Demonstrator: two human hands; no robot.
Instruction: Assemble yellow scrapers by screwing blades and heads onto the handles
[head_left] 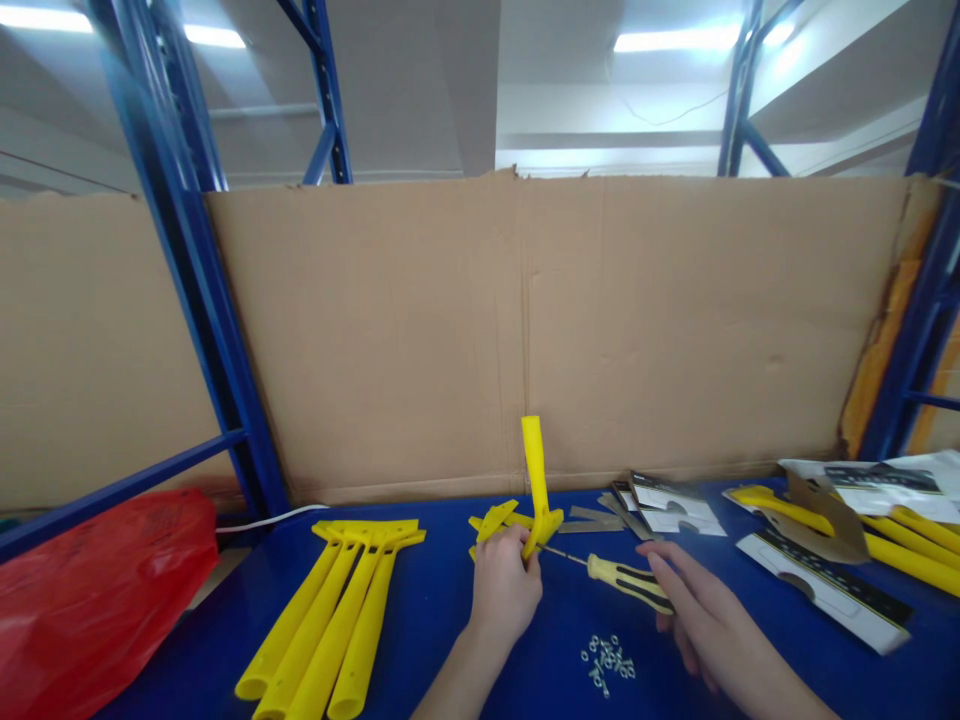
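**Screwdriver (628,580) set to a yellow plastic handle (535,470) over a blue tabletop (431,600)**

In the head view, the yellow plastic handle is at the tip end of the screwdriver, its tube pointing up. The left hand (506,582) has a closed grip on its lower end; further yellow pieces (495,518) show just beyond that hand, partly hidden. The right hand (697,605) holds the screwdriver narrowly by its butt; how firmly, I cannot tell.

The surface is a plain, deep blue. Nearer the wearer than the screwdriver lies a loose scatter of small metal fasteners (609,660). Well left of it, tubular yellow handles (344,620) lie side by side, and farther left bulges a red plastic bag (142,590) near a white cable (270,522). Beyond the screwdriver are flat grey strips (592,524) and printed card sleeves (679,505); to its right, more packaging (825,590) and yellow tubes (919,562).

Behind the screwdriver, a creased cardboard panel (420,330) backs the tabletop between blue steel uprights (225,350). High above it, strip lights (679,40) glow on a pale ceiling (405,110).
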